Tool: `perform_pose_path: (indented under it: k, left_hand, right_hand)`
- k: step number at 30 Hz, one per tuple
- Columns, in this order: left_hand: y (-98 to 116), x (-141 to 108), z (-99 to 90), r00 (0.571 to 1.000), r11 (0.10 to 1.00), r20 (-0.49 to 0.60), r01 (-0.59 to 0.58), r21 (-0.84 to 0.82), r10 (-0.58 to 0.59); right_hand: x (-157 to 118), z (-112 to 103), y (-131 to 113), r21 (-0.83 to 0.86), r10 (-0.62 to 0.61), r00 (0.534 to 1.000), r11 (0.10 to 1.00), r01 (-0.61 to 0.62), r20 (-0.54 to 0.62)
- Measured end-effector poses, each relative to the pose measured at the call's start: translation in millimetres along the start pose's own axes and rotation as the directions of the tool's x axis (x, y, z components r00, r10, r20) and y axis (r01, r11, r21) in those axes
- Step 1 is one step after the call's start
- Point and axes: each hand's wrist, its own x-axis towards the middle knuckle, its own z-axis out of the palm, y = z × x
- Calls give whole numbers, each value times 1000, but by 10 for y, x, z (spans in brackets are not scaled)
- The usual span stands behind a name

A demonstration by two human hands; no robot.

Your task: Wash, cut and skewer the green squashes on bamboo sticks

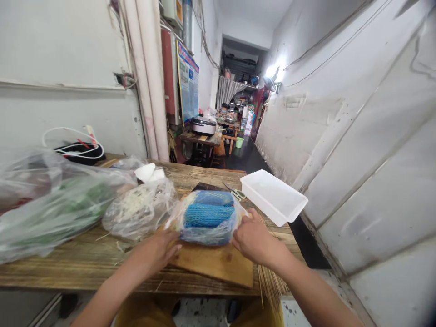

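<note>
The pack [209, 215] sits on a wooden board [218, 268] near the middle of the table [102, 268], its blue netted rolls lying side by side under clear, crinkled plastic that catches the light. The left hand [161, 245] is at its left end, thumb apart from the fingers; the right hand [255, 236] curls round its right end, and whether either clamps the plastic I cannot tell. Just behind its right end lie green-handled scissors [238, 195], with a white tray [272, 195] beside them. A bag of pale shreds [136, 204] stands close on the left, a larger bag of greens [68, 200] beyond it, both crowding that side. Thin sticks [272, 284] near the right forearm jut over the table's front edge; the board's front corner comes near that edge, and table wood shows between the bags and the front edge
</note>
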Motion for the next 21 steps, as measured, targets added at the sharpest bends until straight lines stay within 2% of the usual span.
perform_pose_path:
  k: [1,3,5,6,8,10,13,15,16,17,18,20,21]
  left_hand:
    - [19,-10,-23,1000,999,-19,10,-50,-11]
    - [105,14,-79,984,993,-175,21,-120,-42]
    - [220,95,-115,931,984,-362,-16,-180,-51]
    - [269,152,-117,912,978,-408,-54,-202,-33]
    - [312,280,-79,916,967,-402,-105,-232,3]
    - [267,390,5,928,962,-369,-50,-267,-54]
    - [99,454,159,919,915,-327,78,-395,-219]
    - [19,440,225,917,874,-290,112,-473,-274]
    - [10,427,235,918,864,-280,115,-490,-281]
    - [26,419,226,917,862,-283,112,-494,-281]
    - [68,419,197,914,865,-297,100,-492,-275]
    - [214,454,85,899,867,-352,57,-495,-260]
    - [311,490,10,891,862,-380,25,-507,-249]
  right_hand:
    - [96,-72,-58,-10,3,998,1000,-4,-56]
    - [349,-153,-168,20,-15,990,1000,18,-137]
    - [631,-118,-236,101,-3,996,995,12,-91]
    - [763,-60,-246,140,26,999,990,-21,-35]
    - [975,95,-213,194,98,992,975,-112,85]
    - [1098,244,-121,231,129,978,959,-165,161]
    - [1137,350,78,293,112,972,941,-171,207]
    - [1112,333,216,367,134,975,910,-191,175]
    - [1095,304,279,462,155,980,865,-195,124]
    - [1078,265,336,596,189,981,783,-179,48]
    - [1063,217,385,746,242,969,653,-131,-41]
    - [1033,103,448,953,407,895,297,56,-180]
    - [1014,42,459,979,491,848,133,152,-198]
